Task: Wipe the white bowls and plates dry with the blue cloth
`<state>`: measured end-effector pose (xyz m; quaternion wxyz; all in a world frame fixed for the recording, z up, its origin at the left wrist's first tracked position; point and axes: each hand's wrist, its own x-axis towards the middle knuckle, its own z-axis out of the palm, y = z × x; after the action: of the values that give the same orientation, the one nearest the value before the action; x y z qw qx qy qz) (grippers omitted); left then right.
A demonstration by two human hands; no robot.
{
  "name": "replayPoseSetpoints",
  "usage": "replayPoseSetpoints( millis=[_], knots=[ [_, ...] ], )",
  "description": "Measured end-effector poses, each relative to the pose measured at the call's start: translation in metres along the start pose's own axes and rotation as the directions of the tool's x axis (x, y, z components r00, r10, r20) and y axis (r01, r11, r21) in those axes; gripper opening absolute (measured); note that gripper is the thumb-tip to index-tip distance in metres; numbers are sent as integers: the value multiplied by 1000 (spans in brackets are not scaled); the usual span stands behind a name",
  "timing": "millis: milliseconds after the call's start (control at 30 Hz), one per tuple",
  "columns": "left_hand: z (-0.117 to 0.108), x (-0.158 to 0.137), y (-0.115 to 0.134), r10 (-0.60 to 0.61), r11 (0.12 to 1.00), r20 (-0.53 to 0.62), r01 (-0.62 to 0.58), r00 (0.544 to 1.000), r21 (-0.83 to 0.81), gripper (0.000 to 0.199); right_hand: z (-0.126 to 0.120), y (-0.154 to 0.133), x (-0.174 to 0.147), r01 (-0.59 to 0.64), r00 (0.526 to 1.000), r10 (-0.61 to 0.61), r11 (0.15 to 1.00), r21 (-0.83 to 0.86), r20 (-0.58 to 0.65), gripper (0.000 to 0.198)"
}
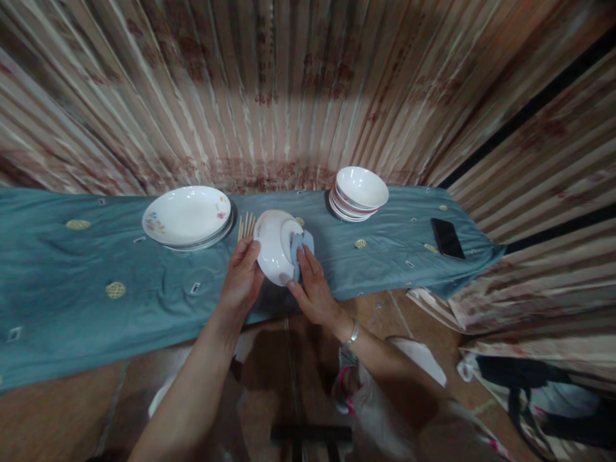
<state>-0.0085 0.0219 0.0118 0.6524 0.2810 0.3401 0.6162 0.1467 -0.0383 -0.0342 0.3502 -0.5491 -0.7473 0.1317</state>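
A white bowl (273, 247) is held up over the front edge of the cloth-covered table, tilted so its outside and foot ring face me. My left hand (243, 273) grips its left rim, thumb on the outer wall. My right hand (314, 285) presses a light blue cloth (303, 247) against the bowl's right side, its thumb touching the lower wall. Just behind the bowl, several wooden chopsticks (247, 224) lie on the table, partly hidden by it. The inside of the bowl faces away.
Stacked oval plates (187, 215) with flower prints sit at the left. Farther right stands a stack of bowls (360, 189). A black phone (447, 238) lies near the right end of the teal tablecloth (158, 308). Pleated curtains (269, 96) hang behind; a dark stool (311, 434) shows below.
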Motion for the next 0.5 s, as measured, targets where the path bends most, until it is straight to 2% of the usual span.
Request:
replayPoseSetpoints(
  millis=[267, 500],
  knots=[
    [1, 0, 0, 2, 1000, -9, -2, 1000, 4, 23, 0, -9, -8, 36, 998, -36, 999, 15, 49, 80],
    [0, -1, 0, -6, 1000, -2, 6, 1000, 6, 25, 1, -17, -7, 147, 988, -148, 989, 14, 43, 88]
  ],
)
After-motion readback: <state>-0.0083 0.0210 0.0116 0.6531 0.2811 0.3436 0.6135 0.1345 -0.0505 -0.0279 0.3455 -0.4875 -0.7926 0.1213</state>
